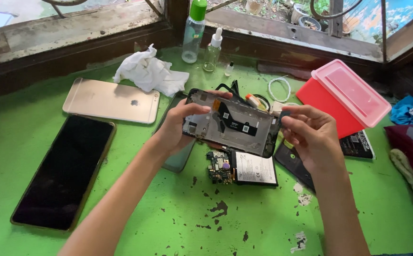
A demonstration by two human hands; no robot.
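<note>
Two bare hands held an opened phone frame [232,123] above a chipped green table [168,223].

The left hand [178,125] gripped the frame's left end, thumb on top; the right hand [310,132] pinched its right edge. Below lay a circuit board [218,167] and battery [256,169]. At left rested a dark phone [64,170], a gold phone [111,100] and a crumpled tissue [149,71].

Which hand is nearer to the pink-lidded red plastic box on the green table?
Right. The right hand pinches the opened phone frame's end, just left of the pink-lidded red plastic box. The left hand grips the frame's far end, much farther away.
</note>
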